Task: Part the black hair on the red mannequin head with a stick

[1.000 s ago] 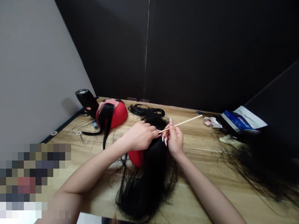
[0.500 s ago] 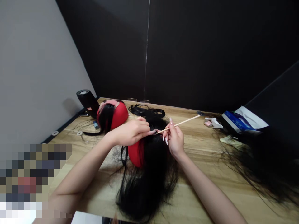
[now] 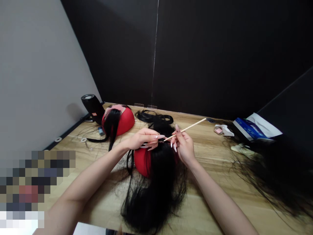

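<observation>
A red head form (image 3: pixel 141 162) stands at the middle of the wooden table, with long black hair (image 3: pixel 161 182) falling over it toward me. My right hand (image 3: pixel 184 145) pinches a thin pale wooden stick (image 3: pixel 193 125); its lower tip touches the hair near the top of the form. Just left of that tip, my left hand (image 3: pixel 146 138) is at the hair with its thumb and fingers close together. Whatever lies between those fingers is too small to make out.
Behind on the left are another red form (image 3: pixel 126 121) with hair and a black cylinder (image 3: pixel 93 107). Coiled black hair (image 3: pixel 156 117) lies farther back. On the right are a blue-and-white packet (image 3: pixel 251 129), crumpled white paper (image 3: pixel 226 130) and loose dark hair (image 3: pixel 281 169).
My left hand has turned, so its fingertips and nails now show beside the stick's tip. The stick has shifted slightly left and tilts a little more steeply.
</observation>
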Action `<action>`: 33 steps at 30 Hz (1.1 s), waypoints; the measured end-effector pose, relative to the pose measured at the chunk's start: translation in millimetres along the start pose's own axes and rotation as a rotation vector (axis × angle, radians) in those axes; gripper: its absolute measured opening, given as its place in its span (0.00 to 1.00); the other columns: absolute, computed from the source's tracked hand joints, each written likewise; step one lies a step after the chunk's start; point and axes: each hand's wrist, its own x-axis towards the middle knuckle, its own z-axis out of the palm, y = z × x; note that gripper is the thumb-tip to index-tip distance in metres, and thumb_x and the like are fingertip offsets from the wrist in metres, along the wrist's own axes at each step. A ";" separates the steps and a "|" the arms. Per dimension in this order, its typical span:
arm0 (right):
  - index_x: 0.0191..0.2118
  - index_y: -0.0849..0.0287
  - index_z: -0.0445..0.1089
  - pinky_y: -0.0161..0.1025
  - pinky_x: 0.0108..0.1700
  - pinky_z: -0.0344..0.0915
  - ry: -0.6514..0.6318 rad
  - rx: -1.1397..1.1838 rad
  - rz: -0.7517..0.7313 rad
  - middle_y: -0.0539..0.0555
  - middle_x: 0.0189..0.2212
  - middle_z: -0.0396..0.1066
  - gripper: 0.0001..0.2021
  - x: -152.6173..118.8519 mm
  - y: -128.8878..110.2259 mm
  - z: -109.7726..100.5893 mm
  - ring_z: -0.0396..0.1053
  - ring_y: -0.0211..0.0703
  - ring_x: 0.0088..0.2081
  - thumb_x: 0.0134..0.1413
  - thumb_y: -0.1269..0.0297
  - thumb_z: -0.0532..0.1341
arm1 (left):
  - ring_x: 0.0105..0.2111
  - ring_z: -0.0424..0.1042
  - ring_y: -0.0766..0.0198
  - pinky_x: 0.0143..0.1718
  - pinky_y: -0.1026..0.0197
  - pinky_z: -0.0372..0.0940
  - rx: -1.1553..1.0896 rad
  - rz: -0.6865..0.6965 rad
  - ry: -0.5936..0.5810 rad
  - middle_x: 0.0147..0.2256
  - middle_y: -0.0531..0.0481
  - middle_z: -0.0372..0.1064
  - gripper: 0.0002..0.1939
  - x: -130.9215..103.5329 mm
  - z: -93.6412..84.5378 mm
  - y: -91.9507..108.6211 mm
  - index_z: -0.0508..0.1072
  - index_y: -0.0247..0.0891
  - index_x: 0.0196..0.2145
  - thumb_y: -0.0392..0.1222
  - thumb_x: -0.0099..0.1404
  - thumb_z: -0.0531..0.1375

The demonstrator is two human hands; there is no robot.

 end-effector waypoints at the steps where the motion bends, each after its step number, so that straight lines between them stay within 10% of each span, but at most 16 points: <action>1: 0.29 0.60 0.66 0.26 0.14 0.54 -0.027 -0.005 0.001 0.45 0.14 0.67 0.18 1.4 -0.3 -2.0 0.59 0.28 0.13 0.51 0.49 0.66 | 0.19 0.59 0.69 0.24 0.62 0.55 -0.015 -0.010 0.004 0.16 0.57 0.53 0.21 0.6 0.1 -0.5 0.61 0.34 0.20 0.49 0.63 0.60; 33: 0.32 0.60 0.69 0.30 0.20 0.62 -0.209 -0.226 -0.101 0.47 0.19 0.69 0.18 -3.7 -22.3 -3.7 0.65 0.33 0.18 0.54 0.47 0.63 | 0.16 0.55 0.72 0.22 0.65 0.54 -0.341 0.138 0.257 0.15 0.56 0.52 0.20 9.4 7.8 -11.9 0.59 0.34 0.18 0.44 0.62 0.61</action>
